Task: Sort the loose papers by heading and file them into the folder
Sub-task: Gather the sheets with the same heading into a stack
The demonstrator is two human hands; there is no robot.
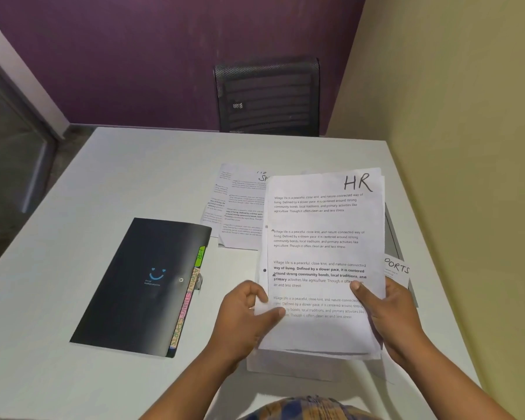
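Since the white desk (73, 207) fills most of the view, we log it first: one desk. One black mesh chair (267, 95) stands at its far edge.

One black folder (134, 283) lies flat on the desk left of centre, closed, smiley cover up. Its long axis runs from near-left to far-right, and its tabbed edge is turned right, toward the papers.

We count one held stack of papers (322, 237), lifted above the desk right of centre, between both hands and well apart from the folder. Its long axis runs away from the person, top edge far. The handwritten "HR" heading sits at the far right corner and the print reads upright to the wearer. It has several sheets, edges fanned at the right and bottom; we cannot tell the exact number.

Beyond it, flat on the desk, are loose sheets (237, 213). We count at least two overlapping, long axes roughly parallel to the stack, one heading starting "SP" and partly hidden. One more sheet (398, 268) pokes out at the stack's right edge, reading "ORTS". A paper pile (285, 369) lies under the stack near the person; count unclear.

Two hands:
- The left hand (243, 319) holds the stack's lower left corner, fingers (275, 313) pinching it, thumb on the front and the rest curled behind.
- The right hand (391, 316) grips the right edge, thumb pressed on the print, the rest hidden behind the paper.

Four tabs (191, 286) line the folder's edge: green HR farthest, then ADMIN, a pink one we cannot read, and SPORTS nearest. One snap button (181, 279) sits on the cover.
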